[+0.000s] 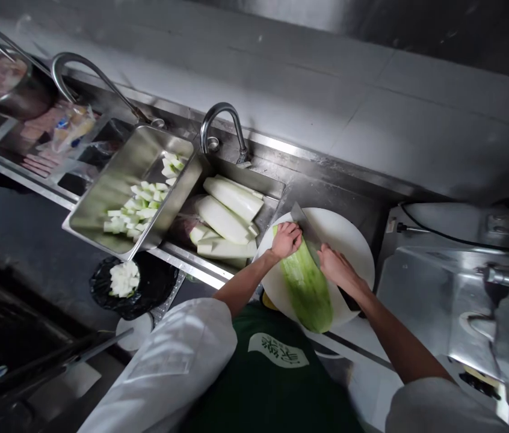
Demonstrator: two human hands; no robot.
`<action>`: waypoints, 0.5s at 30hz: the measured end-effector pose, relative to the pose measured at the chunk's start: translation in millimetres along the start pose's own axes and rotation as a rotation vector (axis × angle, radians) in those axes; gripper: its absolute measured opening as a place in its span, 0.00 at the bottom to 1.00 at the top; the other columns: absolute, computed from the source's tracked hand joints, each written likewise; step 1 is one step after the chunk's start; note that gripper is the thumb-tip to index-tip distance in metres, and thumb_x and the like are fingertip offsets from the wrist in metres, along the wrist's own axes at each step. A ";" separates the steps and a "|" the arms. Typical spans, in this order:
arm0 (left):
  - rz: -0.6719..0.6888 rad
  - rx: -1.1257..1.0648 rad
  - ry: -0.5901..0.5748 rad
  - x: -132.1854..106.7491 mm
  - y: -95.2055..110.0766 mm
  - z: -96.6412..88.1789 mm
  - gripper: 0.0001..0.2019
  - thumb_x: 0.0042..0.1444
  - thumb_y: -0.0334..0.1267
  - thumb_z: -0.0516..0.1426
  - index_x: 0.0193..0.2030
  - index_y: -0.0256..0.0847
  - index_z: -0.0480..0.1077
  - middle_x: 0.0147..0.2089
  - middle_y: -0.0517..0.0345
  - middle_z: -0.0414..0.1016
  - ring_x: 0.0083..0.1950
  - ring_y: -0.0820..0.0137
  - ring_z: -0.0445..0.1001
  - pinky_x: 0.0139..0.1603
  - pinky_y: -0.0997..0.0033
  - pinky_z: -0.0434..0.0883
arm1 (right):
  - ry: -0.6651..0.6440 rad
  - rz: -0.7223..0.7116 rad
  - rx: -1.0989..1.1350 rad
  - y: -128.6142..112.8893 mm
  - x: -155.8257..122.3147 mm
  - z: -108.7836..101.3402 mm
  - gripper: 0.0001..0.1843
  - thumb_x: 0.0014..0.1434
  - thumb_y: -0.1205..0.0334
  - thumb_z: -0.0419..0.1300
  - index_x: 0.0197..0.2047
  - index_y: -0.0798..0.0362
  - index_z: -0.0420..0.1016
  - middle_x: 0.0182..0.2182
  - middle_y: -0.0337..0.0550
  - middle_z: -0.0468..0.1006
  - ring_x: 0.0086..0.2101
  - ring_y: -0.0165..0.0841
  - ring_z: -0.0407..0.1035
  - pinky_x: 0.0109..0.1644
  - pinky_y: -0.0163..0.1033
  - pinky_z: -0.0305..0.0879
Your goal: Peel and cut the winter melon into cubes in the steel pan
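A long peeled pale-green gourd [307, 287] lies on a round white cutting board [349, 240]. My left hand [286, 239] is closed over the gourd's far end, pressing it down. My right hand [336, 266] is shut on the handle of a cleaver [303, 220]. The blade rests across the gourd just beside my left fingers.
A sink [277, 189] left of the board holds several peeled gourd halves [225, 219]. A steel tray [114, 192] with cut gourd chunks sits over it. A black bag [146, 294] with scraps lies on the floor. Two faucets [224, 123] rise behind. A steel machine [462, 288] stands at right.
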State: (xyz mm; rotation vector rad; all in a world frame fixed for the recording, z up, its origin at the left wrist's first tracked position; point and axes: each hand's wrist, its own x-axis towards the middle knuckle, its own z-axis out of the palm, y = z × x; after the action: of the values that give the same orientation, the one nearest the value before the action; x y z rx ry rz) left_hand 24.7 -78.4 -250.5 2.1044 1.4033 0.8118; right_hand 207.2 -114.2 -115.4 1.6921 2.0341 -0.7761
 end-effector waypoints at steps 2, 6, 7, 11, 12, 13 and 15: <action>-0.010 -0.023 0.003 -0.3 0.0 1.0 0.10 0.68 0.36 0.54 0.42 0.41 0.77 0.49 0.45 0.76 0.53 0.56 0.68 0.57 0.51 0.62 | -0.040 0.027 -0.016 14.4 -35.1 12.1 0.13 0.77 0.64 0.45 0.52 0.58 0.68 0.39 0.56 0.81 0.43 0.41 0.79 0.39 0.39 0.56; -0.026 -0.034 0.001 -1.3 0.3 1.3 0.09 0.67 0.36 0.54 0.41 0.42 0.77 0.48 0.46 0.76 0.53 0.56 0.68 0.58 0.51 0.62 | -0.114 0.126 -0.013 23.7 -77.2 36.2 0.12 0.77 0.62 0.45 0.50 0.58 0.67 0.35 0.53 0.81 0.38 0.40 0.78 0.38 0.38 0.55; -0.029 -0.037 0.001 -1.5 0.1 1.5 0.09 0.66 0.36 0.54 0.41 0.42 0.77 0.47 0.45 0.76 0.52 0.55 0.68 0.58 0.51 0.62 | -0.111 0.144 -0.008 20.7 -76.0 40.8 0.12 0.78 0.62 0.46 0.50 0.58 0.67 0.35 0.53 0.81 0.38 0.40 0.78 0.38 0.38 0.56; -0.015 -0.045 0.000 -1.8 -2.3 3.2 0.10 0.67 0.35 0.53 0.41 0.41 0.76 0.48 0.44 0.76 0.52 0.55 0.68 0.58 0.50 0.62 | -0.017 0.145 0.032 1.9 -40.5 54.1 0.16 0.79 0.62 0.42 0.52 0.62 0.67 0.39 0.57 0.81 0.41 0.38 0.78 0.41 0.36 0.58; -0.008 -0.041 0.001 -1.8 -3.2 3.9 0.10 0.67 0.35 0.53 0.41 0.41 0.76 0.48 0.44 0.76 0.52 0.56 0.68 0.58 0.50 0.62 | -0.001 0.139 0.038 -1.3 -31.5 56.1 0.18 0.79 0.62 0.40 0.53 0.62 0.67 0.40 0.58 0.81 0.41 0.38 0.77 0.42 0.36 0.58; -0.001 -0.035 0.002 -1.7 -4.0 4.6 0.11 0.68 0.36 0.52 0.42 0.41 0.76 0.49 0.44 0.76 0.52 0.56 0.68 0.58 0.51 0.62 | 0.006 0.134 0.038 -3.3 -24.7 57.4 0.19 0.79 0.61 0.38 0.54 0.63 0.66 0.41 0.59 0.81 0.41 0.38 0.77 0.42 0.36 0.59; 0.012 -0.024 0.013 -1.5 -5.3 5.8 0.11 0.69 0.37 0.52 0.42 0.41 0.76 0.49 0.45 0.77 0.52 0.56 0.68 0.57 0.51 0.62 | 0.006 0.123 0.031 -3.9 -18.9 56.9 0.20 0.79 0.61 0.37 0.55 0.62 0.66 0.42 0.60 0.82 0.41 0.38 0.77 0.42 0.38 0.59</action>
State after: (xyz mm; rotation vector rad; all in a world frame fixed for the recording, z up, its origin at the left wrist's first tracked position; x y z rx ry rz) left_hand 24.9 -78.3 -258.6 2.0946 1.3825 0.8441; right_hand 204.0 -165.0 -147.2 1.8192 1.9100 -0.7664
